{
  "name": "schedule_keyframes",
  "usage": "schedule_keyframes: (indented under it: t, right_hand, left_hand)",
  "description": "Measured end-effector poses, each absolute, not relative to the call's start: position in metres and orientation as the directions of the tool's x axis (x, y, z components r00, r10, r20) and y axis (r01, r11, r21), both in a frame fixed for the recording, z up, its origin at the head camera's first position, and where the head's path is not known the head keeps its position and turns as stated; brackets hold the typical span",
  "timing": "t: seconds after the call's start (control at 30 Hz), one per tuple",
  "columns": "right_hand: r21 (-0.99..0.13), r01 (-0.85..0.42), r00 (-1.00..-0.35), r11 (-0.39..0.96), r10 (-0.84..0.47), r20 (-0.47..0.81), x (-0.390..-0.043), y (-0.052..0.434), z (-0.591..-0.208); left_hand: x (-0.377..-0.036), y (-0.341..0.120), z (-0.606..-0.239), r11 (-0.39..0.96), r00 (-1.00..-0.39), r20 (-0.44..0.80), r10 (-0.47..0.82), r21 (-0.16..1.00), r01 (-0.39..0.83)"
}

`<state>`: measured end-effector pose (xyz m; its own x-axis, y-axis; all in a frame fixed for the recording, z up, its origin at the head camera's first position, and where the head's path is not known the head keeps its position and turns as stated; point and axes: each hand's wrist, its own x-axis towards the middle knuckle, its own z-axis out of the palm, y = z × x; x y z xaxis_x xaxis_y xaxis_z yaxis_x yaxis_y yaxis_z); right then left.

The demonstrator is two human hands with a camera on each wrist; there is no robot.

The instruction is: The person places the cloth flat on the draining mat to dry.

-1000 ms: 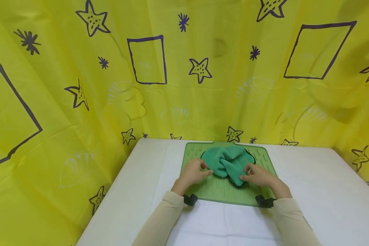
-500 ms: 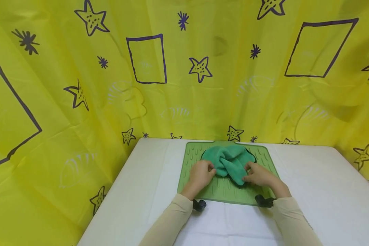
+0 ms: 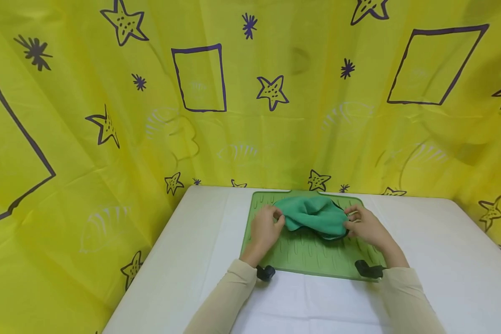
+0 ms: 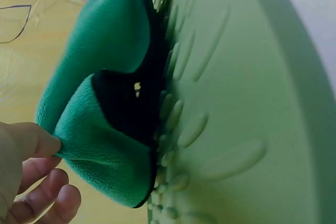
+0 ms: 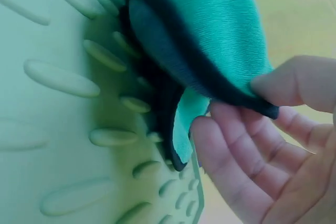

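Head view shows both hands at opposite ends of a teal cloth [image 3: 315,215] that lies bunched on a ribbed green mat [image 3: 305,257], near the mat's far edge. The mat sits on a white worktop [image 3: 183,260] backed by a yellow curtain [image 3: 108,139] printed with stars and rectangles.

The left hand [image 3: 265,229] pinches the cloth's left edge: in the left wrist view its thumb [image 4: 29,140] presses on a fold of the fabric, with the other fingers curled beneath. The right hand [image 3: 367,227] pinches the right edge; the right wrist view shows its thumb [image 5: 294,80] on top of the cloth's dark trim [image 5: 173,51] and its fingers [image 5: 231,150] underneath, so the trim is caught between them.

Gripping at the two ends seems to be what keeps the cloth drawn sideways between the hands, its middle sagging in soft folds onto the mat's raised ribs [image 5: 60,80]. A dark underside shows where the fabric curls over. Pinching at the edges rather than grabbing the bulk looks suited to controlling where each end goes.

Small black cameras [image 3: 265,272] sit at both wrists, over pale sleeves [image 3: 225,297].
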<state>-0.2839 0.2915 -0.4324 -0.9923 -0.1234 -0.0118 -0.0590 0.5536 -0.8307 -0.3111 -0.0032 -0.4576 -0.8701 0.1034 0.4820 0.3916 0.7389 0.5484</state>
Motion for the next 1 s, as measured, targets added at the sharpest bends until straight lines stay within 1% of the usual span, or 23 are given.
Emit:
schedule_keyframes:
  t: [0.13,0.23,0.33,0.5,0.67,0.73,0.8,0.93,1.0]
  right_hand:
    - [-0.854,-0.059,-0.996,0.518,-0.091,0.014,-0.284,0.295,-0.430]
    - [-0.851,-0.054,-0.997,0.522,-0.075,0.017,-0.283,0.295,-0.428]
    - [-0.829,-0.041,-0.998,0.558,-0.058,0.010,-0.282,0.296,-0.428]
    - [-0.781,-0.028,-1.000,0.624,-0.025,0.016,-0.282,0.300,-0.433]
    - [-0.754,0.002,-1.000,0.656,0.021,0.016,-0.285,0.307,-0.441]
    - [-0.745,0.032,-0.999,0.666,0.030,-0.015,-0.286,0.309,-0.442]
    - [-0.750,0.069,-0.997,0.658,0.019,-0.075,-0.285,0.310,-0.442]
    - [-0.755,0.122,-0.977,0.644,-0.055,-0.204,-0.283,0.312,-0.443]
    - [-0.735,0.097,-0.966,0.671,-0.113,-0.231,-0.281,0.313,-0.443]
  left_hand:
    - [-0.312,-0.007,-0.454,0.732,-0.858,0.506,0.089,0.550,0.401]
    - [-0.313,-0.007,-0.454,0.747,-0.856,0.502,0.125,0.520,0.414]
    - [-0.312,-0.007,-0.456,0.761,-0.874,0.449,0.185,0.498,0.416]
    - [-0.310,-0.006,-0.460,0.780,-0.909,0.312,0.275,0.481,0.401]
    - [-0.310,-0.007,-0.463,0.791,-0.881,0.272,0.387,0.394,0.469]
    - [-0.309,-0.007,-0.463,0.782,-0.867,0.247,0.433,0.376,0.497]
    - [-0.307,-0.007,-0.462,0.778,-0.859,0.211,0.467,0.363,0.512]
    - [-0.305,-0.006,-0.462,0.783,-0.853,0.139,0.504,0.343,0.519]
    - [-0.304,-0.006,-0.462,0.790,-0.858,0.110,0.502,0.344,0.507]
